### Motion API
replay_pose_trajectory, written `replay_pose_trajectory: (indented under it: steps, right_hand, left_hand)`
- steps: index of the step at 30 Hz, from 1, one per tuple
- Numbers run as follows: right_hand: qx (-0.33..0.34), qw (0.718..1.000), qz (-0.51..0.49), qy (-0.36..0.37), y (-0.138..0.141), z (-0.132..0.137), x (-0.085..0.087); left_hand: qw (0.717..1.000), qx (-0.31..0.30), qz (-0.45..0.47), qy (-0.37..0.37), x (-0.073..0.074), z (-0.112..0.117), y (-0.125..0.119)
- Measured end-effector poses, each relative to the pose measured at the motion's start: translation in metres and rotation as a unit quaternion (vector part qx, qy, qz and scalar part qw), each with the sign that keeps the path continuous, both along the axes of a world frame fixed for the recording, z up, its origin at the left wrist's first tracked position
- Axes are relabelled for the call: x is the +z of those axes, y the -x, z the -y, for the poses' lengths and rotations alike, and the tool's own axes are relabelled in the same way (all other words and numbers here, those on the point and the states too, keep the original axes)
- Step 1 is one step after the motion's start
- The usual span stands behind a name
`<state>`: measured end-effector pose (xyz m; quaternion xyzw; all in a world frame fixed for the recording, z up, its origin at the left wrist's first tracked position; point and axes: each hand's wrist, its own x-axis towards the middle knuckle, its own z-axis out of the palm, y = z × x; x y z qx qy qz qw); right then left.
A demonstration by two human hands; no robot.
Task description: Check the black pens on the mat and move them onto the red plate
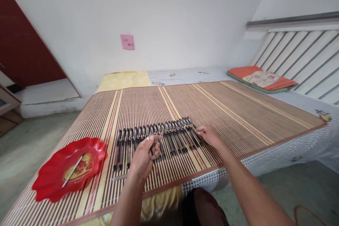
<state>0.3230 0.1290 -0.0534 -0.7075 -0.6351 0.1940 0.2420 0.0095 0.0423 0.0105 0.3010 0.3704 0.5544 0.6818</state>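
A long row of black-capped pens (129, 148) with see-through barrels lies side by side on the striped bamboo mat (238, 120). Over the middle of the row is my left hand (145, 153), its fingers curled and the index finger reaching right. Something dark and slim shows inside it, mostly hidden by the fingers. At the row's right end my right hand (210, 136) pinches at the last pen (195, 133), with its fingertips beside the barrel. A thin clear tube (119, 177) lies near the row's left end, partly behind my left wrist.
Left of the pens, a red wavy-edged plate (47, 171) holds a thin white stick (72, 172). Folded orange and green cloth (249, 73) lies at the far right, by a white slatted headboard (304, 56). A pink note (127, 42) is on the wall.
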Motion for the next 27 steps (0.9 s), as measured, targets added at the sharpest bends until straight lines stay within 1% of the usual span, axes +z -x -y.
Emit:
replay_pose_trajectory:
  steps: [7, 16, 27]
  right_hand:
    - [0.009, 1.0, 0.016, -0.001, -0.002, -0.005, -0.007]
    - [0.005, 0.999, 0.044, -0.018, -0.003, -0.001, -0.005]
    - [-0.016, 1.0, -0.007, -0.01, -0.001, -0.002, -0.004]
  left_hand:
    - [1.0, -0.019, -0.001, 0.009, -0.001, 0.0, -0.005]
    - [1.0, -0.029, -0.001, 0.004, -0.005, 0.001, -0.013]
    - [1.0, -0.028, -0.005, 0.01, -0.004, 0.003, -0.016]
